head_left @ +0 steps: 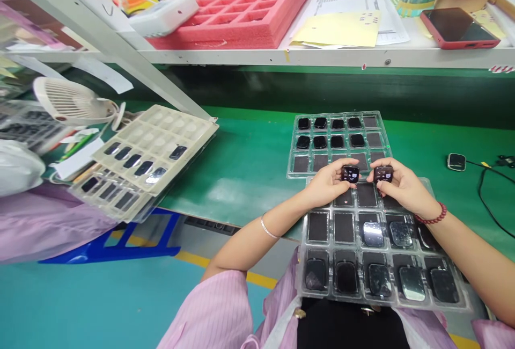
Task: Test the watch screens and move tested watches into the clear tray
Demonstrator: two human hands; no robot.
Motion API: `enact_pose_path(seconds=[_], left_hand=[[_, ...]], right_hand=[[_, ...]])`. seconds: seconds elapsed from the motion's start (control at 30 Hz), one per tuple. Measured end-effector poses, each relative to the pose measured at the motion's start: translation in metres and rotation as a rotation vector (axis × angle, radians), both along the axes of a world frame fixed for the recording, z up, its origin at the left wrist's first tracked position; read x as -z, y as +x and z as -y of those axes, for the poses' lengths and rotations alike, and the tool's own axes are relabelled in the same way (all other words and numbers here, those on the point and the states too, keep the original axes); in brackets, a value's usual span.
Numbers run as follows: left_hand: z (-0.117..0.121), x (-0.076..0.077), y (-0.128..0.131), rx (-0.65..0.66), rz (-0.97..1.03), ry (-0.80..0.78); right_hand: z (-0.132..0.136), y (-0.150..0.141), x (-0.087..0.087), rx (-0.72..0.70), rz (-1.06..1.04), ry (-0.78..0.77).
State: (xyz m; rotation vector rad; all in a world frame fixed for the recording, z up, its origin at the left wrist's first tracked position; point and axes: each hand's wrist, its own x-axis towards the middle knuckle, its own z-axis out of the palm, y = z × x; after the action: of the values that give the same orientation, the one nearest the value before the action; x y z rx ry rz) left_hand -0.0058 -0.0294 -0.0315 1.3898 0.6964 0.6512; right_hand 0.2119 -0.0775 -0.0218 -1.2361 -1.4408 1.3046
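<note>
Green, smooth workbench surface [245, 150] supported a clear plastic rear tray [374, 140] loaded with black rounded-square modules [319, 142]. The left hand [326, 181] pinched one black square watch unit with a lit display [350, 174] between thumb and fingers. The right hand [403, 187] pinched a matching lit black unit [383, 175]. Both units were positioned apart, near the clear plastic front tray's [344, 227] far edge.
</note>
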Motion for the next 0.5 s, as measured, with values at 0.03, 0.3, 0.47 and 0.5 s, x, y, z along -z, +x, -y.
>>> enact_pose_path(seconds=[0.03, 0.3, 0.47, 0.5], left_hand=[[0.0001, 0.0013, 0.0, -0.004, 0.012, 0.019], [-0.0011, 0.0041, -0.0003, 0.015, 0.061, 0.025], [-0.0028, 0.0038, -0.0007, -0.006, 0.008, -0.024], [-0.003, 0.004, -0.0007, -0.011, 0.012, -0.031]], right_hand=[[0.0, 0.0, 0.0, -0.006, -0.012, 0.0], [-0.0001, 0.0, 0.0011, -0.013, -0.067, -0.05], [-0.0003, 0.0014, -0.0013, -0.002, -0.133, -0.117], [-0.0005, 0.0014, -0.0015, 0.002, -0.155, -0.124]])
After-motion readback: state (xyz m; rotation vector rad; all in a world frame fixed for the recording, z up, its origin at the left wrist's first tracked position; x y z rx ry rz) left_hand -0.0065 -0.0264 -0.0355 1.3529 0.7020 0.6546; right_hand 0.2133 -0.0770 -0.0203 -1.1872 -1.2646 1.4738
